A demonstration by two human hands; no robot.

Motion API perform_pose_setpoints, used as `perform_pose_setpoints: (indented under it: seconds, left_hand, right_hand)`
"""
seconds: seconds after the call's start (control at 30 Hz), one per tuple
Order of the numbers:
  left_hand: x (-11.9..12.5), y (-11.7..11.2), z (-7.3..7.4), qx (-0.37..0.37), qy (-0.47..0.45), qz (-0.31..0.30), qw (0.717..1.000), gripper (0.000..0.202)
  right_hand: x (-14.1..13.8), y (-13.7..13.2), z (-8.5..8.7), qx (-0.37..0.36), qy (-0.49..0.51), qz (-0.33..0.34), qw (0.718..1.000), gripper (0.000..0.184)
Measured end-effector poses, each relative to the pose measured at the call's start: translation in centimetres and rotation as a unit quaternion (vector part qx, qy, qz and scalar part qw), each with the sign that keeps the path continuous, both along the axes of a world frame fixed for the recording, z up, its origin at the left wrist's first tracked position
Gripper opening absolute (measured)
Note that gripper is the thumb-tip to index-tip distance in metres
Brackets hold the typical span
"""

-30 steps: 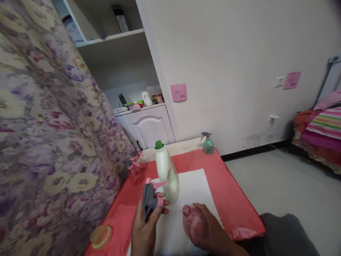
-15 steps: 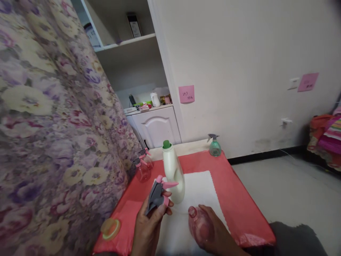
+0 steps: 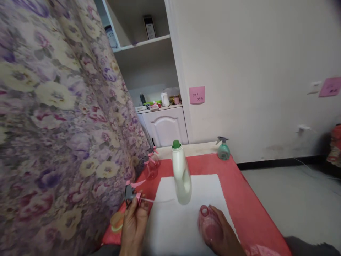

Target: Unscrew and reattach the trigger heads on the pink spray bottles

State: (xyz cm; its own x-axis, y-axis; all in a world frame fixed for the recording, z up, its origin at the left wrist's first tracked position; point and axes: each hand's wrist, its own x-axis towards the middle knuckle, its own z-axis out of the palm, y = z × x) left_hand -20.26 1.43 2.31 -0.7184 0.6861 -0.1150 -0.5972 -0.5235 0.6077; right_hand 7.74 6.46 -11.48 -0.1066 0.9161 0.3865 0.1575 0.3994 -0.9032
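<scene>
Between the thumb and fingers of my left hand (image 3: 135, 217) is a grey and pink spray head (image 3: 130, 193), its thin clear tube pointing right over the white cloth (image 3: 173, 227). My right hand (image 3: 226, 231) is wrapped round an open pink see-through bottle (image 3: 209, 225), tilted with its neck towards the far side. Spray head and bottle are apart. Beyond and between both hands, a pale green jug (image 3: 182, 174) with a handle and a green piece in its mouth stands upright on the cloth.
Several pink spray bottles (image 3: 151, 169) stand at the table's far left, beside a flowered curtain (image 3: 80, 142). A green spray bottle (image 3: 223, 152) stands at the far right corner of the red-covered table (image 3: 239, 199). Near my left hand lies a yellowish round item (image 3: 116, 221).
My left hand has moved left with the spray head, away from the bottle, and the tube now shows. My right hand still grips the bottle. The view has shifted slightly left.
</scene>
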Motion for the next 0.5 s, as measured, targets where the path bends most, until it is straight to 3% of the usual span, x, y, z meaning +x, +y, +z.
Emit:
perform_pose_setpoints:
  seconds: [0.1, 0.27, 0.37, 0.5]
  left_hand:
    - [-1.3, 1.0, -2.7, -0.008, -0.004, -0.019, 1.0, 0.033]
    - [-2.8, 2.6, -6.5, -0.027, -0.01, -0.066, 0.997, 0.033]
    - [-4.0, 3.3, -7.9, -0.04, -0.016, -0.103, 0.994, 0.031]
    - [-5.9, 4.2, -8.7, -0.049, -0.016, -0.142, 0.989, 0.022]
  right_hand:
    - [0.2, -0.2, 0.0, -0.058, -0.015, -0.013, 0.998, 0.052]
    - [0.8, -0.1, -0.7, -0.092, -0.036, 0.03, 0.995, 0.069]
    - [1.1, 0.0, -0.9, -0.1, -0.05, 0.041, 0.993, 0.083]
    - [0.8, -0.3, -0.9, -0.124, -0.038, 0.019, 0.991, 0.074]
